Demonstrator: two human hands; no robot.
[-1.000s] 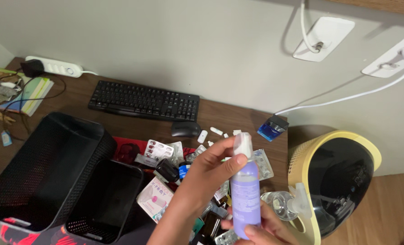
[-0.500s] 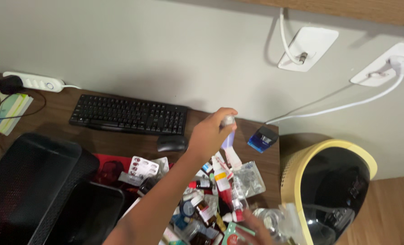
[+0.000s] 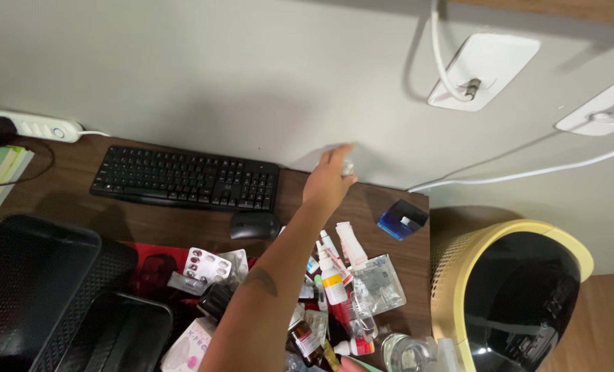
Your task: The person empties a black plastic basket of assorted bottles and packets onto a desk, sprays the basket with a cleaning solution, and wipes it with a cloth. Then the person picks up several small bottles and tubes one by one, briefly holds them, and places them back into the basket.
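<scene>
My left hand (image 3: 329,180) reaches far across the wooden desk (image 3: 73,210) to its back edge by the wall. Its fingers are closed on a lilac spray bottle; only the pale cap (image 3: 348,167) shows past the fingertips. The forearm crosses above a pile of medicine bottles, droppers and blister packs (image 3: 338,279). Only a sliver of my right hand (image 3: 348,365) shows at the bottom edge, and what it holds is hidden.
A black keyboard (image 3: 183,178) and mouse (image 3: 253,224) lie left of the hand, a small blue box (image 3: 403,219) to its right. A yellow bin (image 3: 458,255) stands off the desk's right end. Two black mesh baskets (image 3: 31,289) sit front left. A power strip (image 3: 35,126) lies far left.
My left hand carried the lilac bottle from in front of me out to the desk's back edge. My right hand let go of the bottle and dropped out of view.
</scene>
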